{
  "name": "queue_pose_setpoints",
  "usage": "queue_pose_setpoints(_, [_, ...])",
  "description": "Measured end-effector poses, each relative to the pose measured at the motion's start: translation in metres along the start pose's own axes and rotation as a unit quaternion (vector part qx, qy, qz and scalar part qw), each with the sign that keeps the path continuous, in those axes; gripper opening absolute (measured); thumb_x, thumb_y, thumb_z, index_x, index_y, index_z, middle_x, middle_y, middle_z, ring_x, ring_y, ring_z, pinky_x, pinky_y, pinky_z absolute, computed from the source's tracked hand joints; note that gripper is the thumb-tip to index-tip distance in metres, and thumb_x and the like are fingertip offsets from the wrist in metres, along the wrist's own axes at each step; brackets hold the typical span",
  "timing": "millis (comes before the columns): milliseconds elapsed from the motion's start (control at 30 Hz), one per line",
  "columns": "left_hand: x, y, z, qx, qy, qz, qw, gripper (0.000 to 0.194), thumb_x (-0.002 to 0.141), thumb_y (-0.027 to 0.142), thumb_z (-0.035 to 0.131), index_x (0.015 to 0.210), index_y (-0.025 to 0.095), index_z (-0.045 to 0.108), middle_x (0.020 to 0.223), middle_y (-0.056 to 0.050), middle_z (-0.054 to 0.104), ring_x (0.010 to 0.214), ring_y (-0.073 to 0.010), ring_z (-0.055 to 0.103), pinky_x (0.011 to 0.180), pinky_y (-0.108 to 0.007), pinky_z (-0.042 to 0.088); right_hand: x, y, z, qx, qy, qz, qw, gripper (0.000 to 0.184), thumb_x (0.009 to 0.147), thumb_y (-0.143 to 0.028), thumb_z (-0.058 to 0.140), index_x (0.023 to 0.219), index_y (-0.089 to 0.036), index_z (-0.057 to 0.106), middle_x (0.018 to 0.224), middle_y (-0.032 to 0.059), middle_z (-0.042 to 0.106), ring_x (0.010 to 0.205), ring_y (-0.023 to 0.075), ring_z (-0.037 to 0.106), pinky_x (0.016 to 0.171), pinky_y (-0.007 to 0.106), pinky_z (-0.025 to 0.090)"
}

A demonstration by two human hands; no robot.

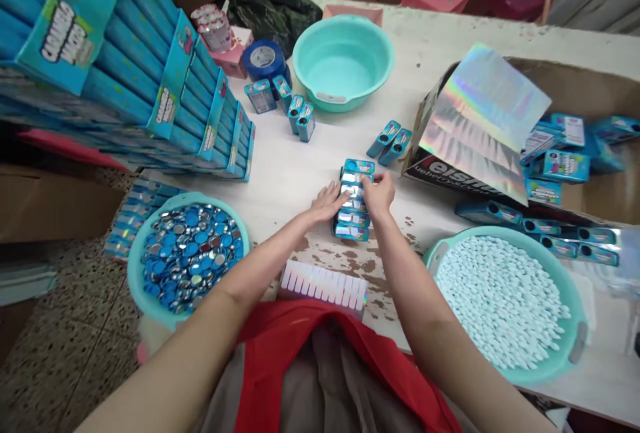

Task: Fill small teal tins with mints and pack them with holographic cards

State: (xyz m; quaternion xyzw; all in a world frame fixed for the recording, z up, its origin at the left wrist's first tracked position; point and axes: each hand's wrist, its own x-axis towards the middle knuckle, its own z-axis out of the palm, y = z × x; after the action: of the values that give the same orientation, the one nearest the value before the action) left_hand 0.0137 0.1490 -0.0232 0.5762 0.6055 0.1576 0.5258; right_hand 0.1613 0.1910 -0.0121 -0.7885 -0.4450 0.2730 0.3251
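A row of small blue boxes stands pressed together in front of me, with shiny silvery strips across their tops. My left hand lies along the row's left side, fingers stretched out and the tips touching the boxes. On the opposite side, my right hand is closed, thumb and fingertips pinched at the edge of a box near the far end; what is between them is hidden. Closer to my body lies a sheet of shiny rectangular stickers.
A basin of blue and silver caps is at left, a basin of pale tablets at right. Behind are another turquoise basin, blue tape and loose boxes. Stacked display cartons rise at left; a cardboard box is at right.
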Motion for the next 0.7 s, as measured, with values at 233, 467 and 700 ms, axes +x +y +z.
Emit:
queue_pose_setpoints(233, [-0.126,-0.077,-0.012,0.109,0.041,-0.108,0.987,0.037,0.089,0.034,0.039,0.113,0.015,0.06,0.113,-0.01,0.065,0.105,-0.0211,0.058,0.093,-0.032,0.041,-0.096,0.024,-0.033,0.034,0.005,-0.181,0.983,0.021,0.085,-0.03,0.054,0.101,-0.016,0.056,0.106,0.0113,0.057,0.098,0.0193,0.048,0.082,0.032,0.041])
queue_pose_setpoints(467, [-0.184,-0.122,0.01,0.07,0.041,-0.202,0.976,0.022,0.08,0.028,0.053,0.099,0.017,0.058,0.083,-0.002,0.064,0.078,-0.0162,0.059,0.071,-0.027,0.043,-0.219,0.113,-0.043,-0.011,-0.143,-0.238,0.961,0.026,0.085,-0.033,0.052,0.105,-0.018,0.057,0.108,0.0122,0.059,0.107,0.0256,0.052,0.092,0.046,0.042])
queue_pose_setpoints(700, [-0.224,-0.122,0.036,0.127,0.118,-0.256,0.951,0.017,0.082,0.037,0.054,0.083,0.02,0.057,0.079,-0.003,0.063,0.075,-0.0182,0.057,0.067,-0.027,0.038,-0.255,0.181,-0.092,-0.013,-0.18,0.145,0.973,0.046,0.06,-0.047,0.065,0.095,-0.017,0.065,0.094,0.0124,0.069,0.091,0.0311,0.062,0.087,0.048,0.048])
